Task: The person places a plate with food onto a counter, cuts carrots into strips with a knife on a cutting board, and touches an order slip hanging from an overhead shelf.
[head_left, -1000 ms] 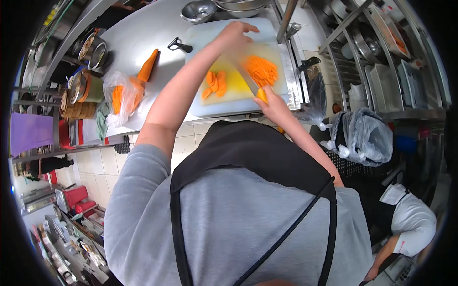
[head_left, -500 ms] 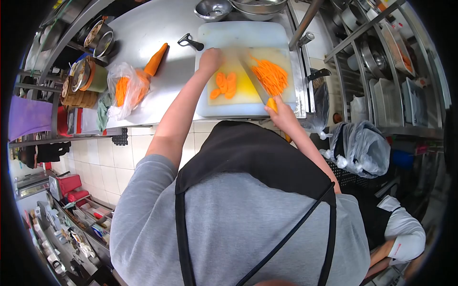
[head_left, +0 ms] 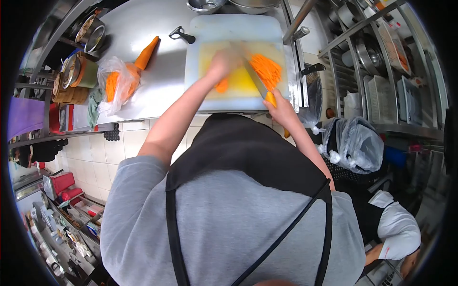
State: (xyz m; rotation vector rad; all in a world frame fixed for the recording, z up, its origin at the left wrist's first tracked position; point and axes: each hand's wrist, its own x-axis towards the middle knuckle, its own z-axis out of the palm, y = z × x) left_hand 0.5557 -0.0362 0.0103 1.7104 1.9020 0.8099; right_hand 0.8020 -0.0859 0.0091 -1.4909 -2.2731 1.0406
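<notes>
My right hand [head_left: 282, 108] is wrapped round the yellow handle of a kitchen knife [head_left: 258, 79], whose blade points away from me over the cutting board [head_left: 234, 29]. Against the blade's right side lies a pile of carrot strips [head_left: 266, 70]. Smeared by motion, my left hand [head_left: 225, 64] is over the board, left of the blade near its tip; its fingers cannot be made out. Just below that hand a few carrot slices [head_left: 221, 86] show, partly covered by it. The board under the blade is stained yellow-orange.
Left of the board are a black-handled peeler [head_left: 183, 35], a whole carrot [head_left: 147, 53] and a plastic bag [head_left: 122, 85] of carrot pieces. Metal bowls [head_left: 205, 5] stand behind. A black-handled knife [head_left: 313, 69] is at the right edge. Another person [head_left: 400, 230] is at lower right.
My left hand has moved right from the board's left side toward the blade, now covering part of the slices. My right hand keeps hold of the knife. The whole view has shifted slightly.
</notes>
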